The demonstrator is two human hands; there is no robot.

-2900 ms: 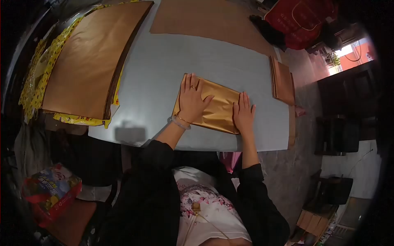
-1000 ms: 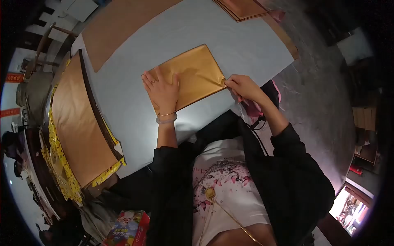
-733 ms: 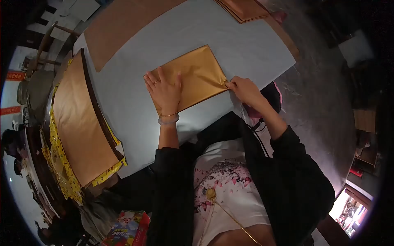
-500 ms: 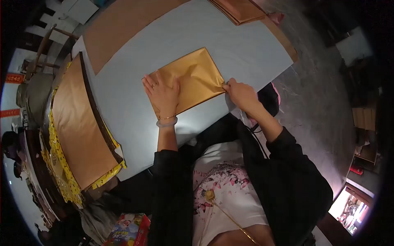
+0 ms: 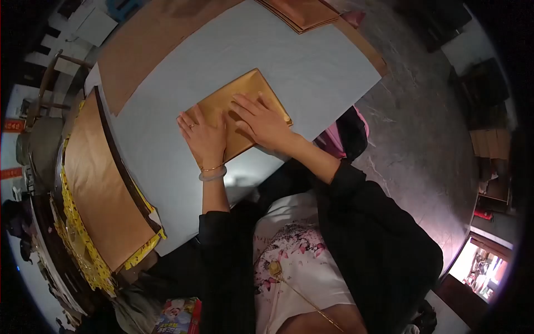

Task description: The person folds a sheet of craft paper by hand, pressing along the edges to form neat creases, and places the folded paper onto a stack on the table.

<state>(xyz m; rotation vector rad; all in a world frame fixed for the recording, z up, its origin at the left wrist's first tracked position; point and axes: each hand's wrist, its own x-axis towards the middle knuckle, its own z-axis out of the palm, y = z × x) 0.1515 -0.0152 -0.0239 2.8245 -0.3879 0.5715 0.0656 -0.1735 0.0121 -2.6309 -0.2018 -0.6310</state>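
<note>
A folded gold sheet (image 5: 245, 86) lies at a slant on the grey-covered table (image 5: 167, 161). My left hand (image 5: 206, 139), with a ring and bracelets, is spread flat on the sheet's left part. On its middle and right part rests my right hand (image 5: 264, 123), fingers extended and apart, palm down. The sheet's near edge runs partly beneath my right wrist, and both hands hide some of its surface. Neither hand grips anything.
A stack of large brown sheets (image 5: 105, 183) with yellow patterned wrapping (image 5: 83, 245) lies at the left. Another brown sheet (image 5: 150, 44) covers the table's far left. Folded brown pieces (image 5: 303, 12) sit at the far edge. A pink and black bag (image 5: 347, 133) is beside the table.
My right hand has let go of the sheet's right corner and moved left onto the sheet, its fingers opened out. My left hand stays flat on the left part. The view has shifted slightly.
</note>
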